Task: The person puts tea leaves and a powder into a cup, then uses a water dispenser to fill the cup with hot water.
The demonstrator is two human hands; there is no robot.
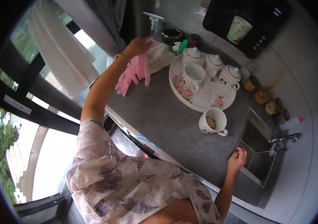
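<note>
My left hand [138,47], with a bangle at the wrist, is at the far left of the grey countertop [159,109]. It grips a pair of pink rubber gloves [136,68] by the cuffs, and their fingers hang down. A pale cloth [159,57] lies right behind them. My right hand [237,159] rests at the near edge of the metal sink [261,152], fingers curled; what lies under the fingertips is unclear. Near this hand stands a white mug [208,127] with brownish contents at its bottom.
A round rose-printed tray [203,102] bears an uncovered mug [192,77] and several lidded mugs [229,75]. Along the wall stand jars [262,95], a bottle [289,123] and the faucet [283,140]. A green paper cup [239,30] appears against a black panel [260,22]. A window [44,156] is left.
</note>
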